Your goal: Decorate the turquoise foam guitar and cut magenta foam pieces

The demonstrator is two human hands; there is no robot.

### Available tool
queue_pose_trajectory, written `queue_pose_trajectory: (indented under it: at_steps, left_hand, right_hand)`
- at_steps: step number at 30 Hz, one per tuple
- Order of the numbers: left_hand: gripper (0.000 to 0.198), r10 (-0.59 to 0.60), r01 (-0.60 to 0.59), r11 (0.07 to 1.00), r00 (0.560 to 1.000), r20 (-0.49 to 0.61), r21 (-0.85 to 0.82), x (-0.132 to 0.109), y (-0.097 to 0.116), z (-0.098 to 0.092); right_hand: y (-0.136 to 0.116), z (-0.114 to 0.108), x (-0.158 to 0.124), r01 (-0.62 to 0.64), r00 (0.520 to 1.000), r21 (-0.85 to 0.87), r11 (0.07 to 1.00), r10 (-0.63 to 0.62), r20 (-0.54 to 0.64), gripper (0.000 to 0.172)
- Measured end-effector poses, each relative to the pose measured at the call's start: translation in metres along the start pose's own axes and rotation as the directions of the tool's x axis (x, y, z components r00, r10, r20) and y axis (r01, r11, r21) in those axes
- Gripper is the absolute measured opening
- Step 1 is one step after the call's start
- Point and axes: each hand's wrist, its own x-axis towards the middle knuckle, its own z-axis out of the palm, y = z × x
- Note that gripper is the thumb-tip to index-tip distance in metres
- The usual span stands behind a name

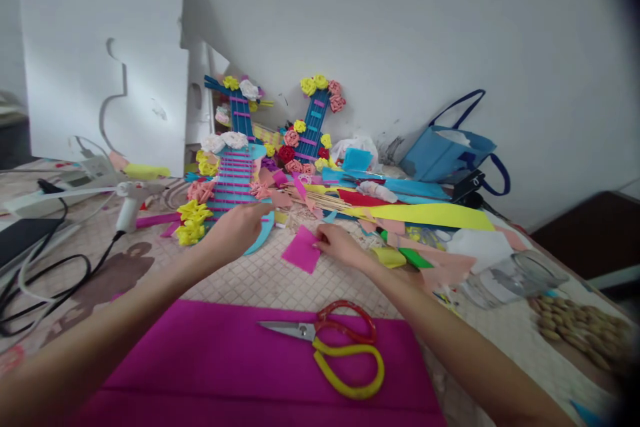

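Observation:
My right hand [341, 244] pinches the right corner of a small magenta paper square [301, 250] just over the tablecloth. To its left, my left hand [244, 230] is closed with fingertips together, in front of a blue guitar-shaped craft [235, 180] with pink strips across it; what those fingers hold, if anything, is hidden. Nearer to me, scissors [303, 331] with one red and one yellow handle lie on a large folded magenta sheet [200, 347], between my forearms.
A second decorated guitar neck [315, 121] leans against the wall. Thin wooden sticks [325, 199] and paper scraps [440, 217] cover the back. At left are a glue gun [129, 207] and cables; at right, a glass jar [515, 279], peanuts [580, 327] and a blue bag [440, 153].

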Motion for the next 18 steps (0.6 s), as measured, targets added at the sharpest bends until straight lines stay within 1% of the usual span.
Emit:
queue_pose_trajectory:
  at_steps: [1, 4, 7, 9, 11, 13, 14, 15, 16, 17, 18]
  left_hand:
    - [0.042, -0.005, 0.007, 0.999, 0.999, 0.034, -0.046, -0.013, -0.006, -0.003]
    - [0.034, 0.002, 0.024, 0.991, 0.980, 0.201, -0.131, -0.047, -0.017, -0.009]
    - [0.030, -0.018, 0.072, 0.986, 0.945, 0.328, -0.152, -0.073, -0.017, -0.010]
    - [0.028, -0.019, 0.089, 0.981, 0.927, 0.374, -0.173, -0.086, -0.015, -0.007]
    - [0.027, 0.010, 0.075, 0.975, 0.924, 0.382, -0.207, -0.097, -0.014, -0.003]
    - [0.027, 0.041, 0.050, 0.972, 0.926, 0.375, -0.231, -0.105, -0.016, 0.002]
    - [0.026, 0.045, 0.048, 0.971, 0.926, 0.374, -0.235, -0.108, -0.018, 0.005]
    - [0.026, 0.044, 0.051, 0.970, 0.924, 0.381, -0.237, -0.109, -0.021, 0.007]
    - [0.024, 0.043, 0.058, 0.969, 0.919, 0.393, -0.241, -0.110, -0.023, 0.008]
    - [0.022, 0.041, 0.065, 0.968, 0.913, 0.406, -0.243, -0.110, -0.025, 0.009]
    - [0.020, 0.037, 0.073, 0.967, 0.908, 0.418, -0.246, -0.108, -0.026, 0.009]
  right_hand:
    - [0.002, -0.002, 0.006, -0.004, 1.000, 0.001, 1.000, 0.004, -0.017, 0.012]
    - [0.009, -0.011, 0.028, -0.034, 0.995, 0.001, 0.999, 0.034, -0.089, 0.011]
    - [0.011, -0.024, 0.046, -0.071, 0.980, 0.001, 0.998, 0.069, -0.186, 0.003]
    - [0.005, -0.032, 0.048, -0.078, 0.968, 0.011, 0.997, 0.078, -0.239, 0.009]
    - [-0.006, -0.041, 0.036, -0.060, 0.965, 0.024, 0.998, 0.064, -0.253, 0.012]
    - [-0.022, -0.050, 0.009, -0.010, 0.980, 0.038, 0.999, 0.017, -0.197, 0.008]
    - [-0.031, -0.054, -0.010, 0.030, 0.992, 0.049, 0.998, -0.023, -0.127, 0.010]
    - [-0.040, -0.057, -0.030, 0.078, 0.996, 0.082, 0.994, -0.081, 0.023, 0.012]
    - [-0.049, -0.059, -0.051, 0.100, 0.977, 0.122, 0.988, -0.121, 0.178, 0.014]
    - [-0.056, -0.060, -0.072, 0.089, 0.949, 0.145, 0.985, -0.128, 0.288, 0.014]
    - [-0.062, -0.060, -0.091, 0.073, 0.927, 0.135, 0.988, -0.117, 0.357, 0.018]
